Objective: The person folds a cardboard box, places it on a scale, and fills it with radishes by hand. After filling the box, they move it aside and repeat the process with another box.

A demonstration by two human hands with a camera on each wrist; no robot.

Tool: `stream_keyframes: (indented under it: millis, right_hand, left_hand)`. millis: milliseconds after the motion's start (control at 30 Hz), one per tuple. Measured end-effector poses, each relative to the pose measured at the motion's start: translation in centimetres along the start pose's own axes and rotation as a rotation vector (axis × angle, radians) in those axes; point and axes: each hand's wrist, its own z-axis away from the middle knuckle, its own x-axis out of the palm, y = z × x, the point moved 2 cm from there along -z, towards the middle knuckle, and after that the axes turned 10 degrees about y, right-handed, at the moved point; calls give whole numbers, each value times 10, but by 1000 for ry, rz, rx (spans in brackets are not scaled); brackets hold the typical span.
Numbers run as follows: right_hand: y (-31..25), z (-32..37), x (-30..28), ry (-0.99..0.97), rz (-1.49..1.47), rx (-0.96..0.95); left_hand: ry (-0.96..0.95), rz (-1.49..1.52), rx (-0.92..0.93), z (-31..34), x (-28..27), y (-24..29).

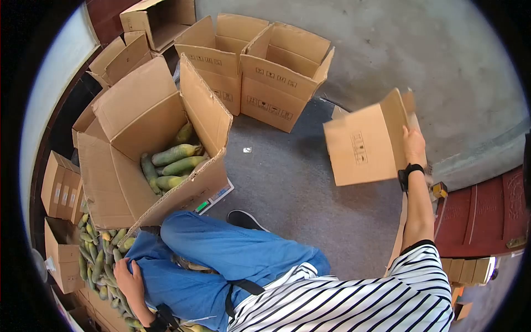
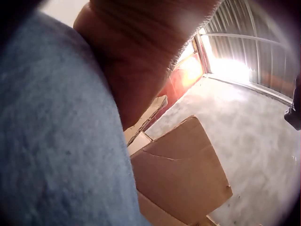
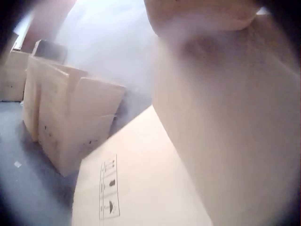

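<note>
The right hand (image 1: 414, 148) grips the flap edge of a cardboard box (image 1: 359, 145), which is held tilted at the right; in the right wrist view the box's printed side (image 3: 136, 174) shows below the hand (image 3: 202, 14). The left hand (image 1: 130, 282) rests on the blue-trousered leg near the knee, fingers loosely bent and holding nothing; in the left wrist view part of the hand (image 2: 136, 52) lies against the denim. In front of the person, an open box (image 1: 138, 119) holds several long green vegetables (image 1: 180, 155) and stands on a scale (image 1: 215, 198).
Two open boxes (image 1: 271, 99) stand side by side at the back, with more boxes (image 1: 124, 58) at the left. A pile of green vegetables (image 1: 97, 252) lies left of the legs. A grey wall (image 1: 442, 61) and a red panel (image 1: 481, 213) bound the right side.
</note>
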Motion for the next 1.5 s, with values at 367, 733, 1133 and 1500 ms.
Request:
stream_keyframes:
  millis: [367, 733, 1133, 1500]
  right_hand:
    - [-190, 17, 12, 127, -412, -417]
    - [-212, 144, -25, -253, -400, -519]
    - [-192, 123, 74, -167, -496, -540]
    - [-277, 63, -125, -265, -1117, -332]
  left_hand:
    - [-25, -29, 35, -15, -3, 30]
    - [-17, 7, 0, -14, -8, 37]
    - [-29, -23, -30, -13, -11, 35]
    - [79, 164, -174, -12, -11, 25]
